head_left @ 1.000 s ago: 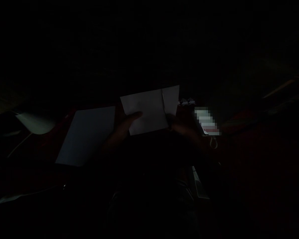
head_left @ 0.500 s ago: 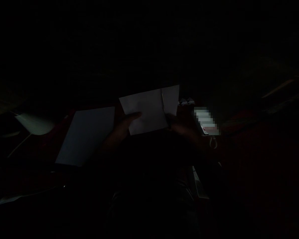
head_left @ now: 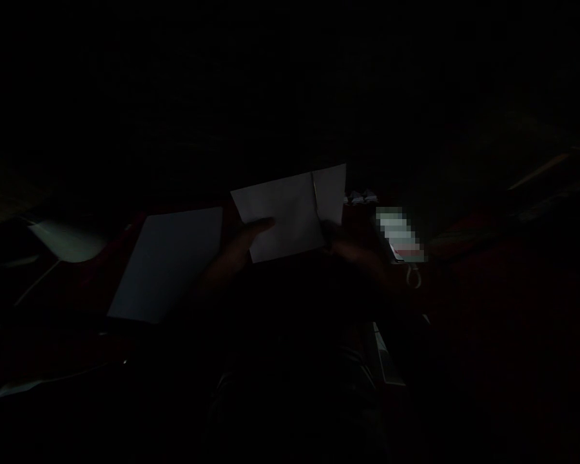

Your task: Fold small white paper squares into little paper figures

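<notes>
The scene is very dark. A folded white sheet of paper [head_left: 290, 212] is held up in the middle of the view between both hands. My left hand [head_left: 234, 254] grips its lower left edge, thumb lying on the front of the sheet. My right hand [head_left: 352, 251] holds the lower right corner, where a folded flap stands up; its fingers are barely visible in the gloom.
A second flat white sheet [head_left: 169, 261] lies on a dark reddish surface [head_left: 464, 270] to the left. A pale object [head_left: 67, 240] with thin cords sits at far left. A small crumpled paper piece [head_left: 360, 196] and a blurred pale item [head_left: 400, 234] lie to the right.
</notes>
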Motion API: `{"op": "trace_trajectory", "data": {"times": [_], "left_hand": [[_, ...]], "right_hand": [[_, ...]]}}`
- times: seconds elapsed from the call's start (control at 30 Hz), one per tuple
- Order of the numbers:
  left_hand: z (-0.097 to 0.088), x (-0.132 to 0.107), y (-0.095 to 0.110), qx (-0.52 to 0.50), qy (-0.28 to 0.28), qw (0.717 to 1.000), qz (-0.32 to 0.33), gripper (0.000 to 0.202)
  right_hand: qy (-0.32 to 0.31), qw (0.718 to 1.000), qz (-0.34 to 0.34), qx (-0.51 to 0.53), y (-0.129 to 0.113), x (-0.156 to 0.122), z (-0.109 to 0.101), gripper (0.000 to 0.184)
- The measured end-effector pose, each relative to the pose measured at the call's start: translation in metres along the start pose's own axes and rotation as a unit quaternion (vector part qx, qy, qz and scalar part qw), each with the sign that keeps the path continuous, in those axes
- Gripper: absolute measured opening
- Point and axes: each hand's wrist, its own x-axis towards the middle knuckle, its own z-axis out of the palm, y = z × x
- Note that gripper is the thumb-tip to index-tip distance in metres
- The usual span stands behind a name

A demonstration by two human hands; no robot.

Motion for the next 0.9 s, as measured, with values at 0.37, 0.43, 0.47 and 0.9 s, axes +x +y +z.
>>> {"op": "trace_trajectory", "data": {"times": [0.37, 0.43, 0.47, 0.9], "left_hand": [[0.0014, 0.0014, -0.0046, -0.001, -0.002, 1.000, -0.002, 0.072], [0.0011, 0.0016, -0.0041, -0.002, -0.003, 1.000, 0.001, 0.071], [0.0007, 0.0015, -0.0034, -0.002, -0.003, 1.000, 0.004, 0.072], [-0.0011, 0.0063, -0.0087, 0.006, 0.009, 1.000, 0.014, 0.070]], "right_hand": [[-0.008, 1.000, -0.006, 0.011, 0.0046, 0.0043, -0.0014, 0.017], [-0.003, 1.000, -0.005, 0.008, 0.0055, 0.0053, -0.0009, 0.020], [-0.002, 1.000, -0.006, 0.006, 0.0062, 0.0057, -0.0008, 0.020], [-0.005, 1.000, -0.015, -0.008, 0.0072, 0.0060, -0.0029, 0.012]]}}
